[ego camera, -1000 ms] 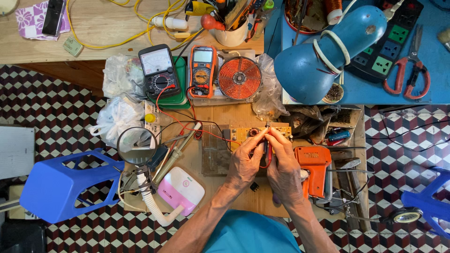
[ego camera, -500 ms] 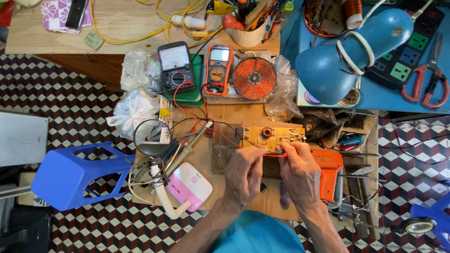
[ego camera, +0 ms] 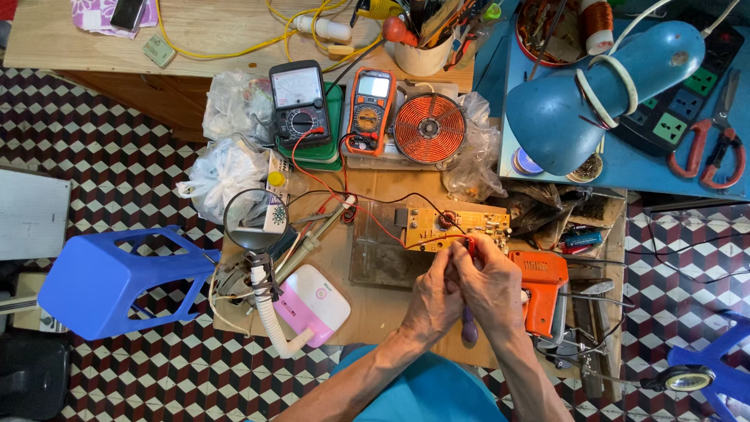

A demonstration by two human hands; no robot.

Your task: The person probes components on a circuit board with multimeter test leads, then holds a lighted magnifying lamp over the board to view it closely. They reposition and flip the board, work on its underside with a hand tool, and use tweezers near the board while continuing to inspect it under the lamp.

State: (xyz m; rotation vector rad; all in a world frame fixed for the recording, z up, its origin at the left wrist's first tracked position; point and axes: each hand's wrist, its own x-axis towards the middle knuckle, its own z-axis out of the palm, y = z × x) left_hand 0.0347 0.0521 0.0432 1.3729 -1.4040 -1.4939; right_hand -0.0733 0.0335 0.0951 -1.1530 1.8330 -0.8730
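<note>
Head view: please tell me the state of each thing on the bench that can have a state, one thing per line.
left hand: closed around a thin tool, beside the right hand
right hand: closed on a red probe at the board's edge
circuit board: lies flat, red and black leads on it
orange multimeter: leads plugged in, display unreadable
black analogue meter: red lead plugged in
blue desk lamp: shade tipped toward the bench, light not discernible
red scissors: closed

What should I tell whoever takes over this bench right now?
Left hand and right hand are pressed together at the near edge of the yellow circuit board, gripping a purple-handled tool. Red and black leads run from the meters to the board. Orange gun-shaped tool lies right of the hands, magnifier to the left. Whether the tool's tip touches the board can't be seen.
</note>
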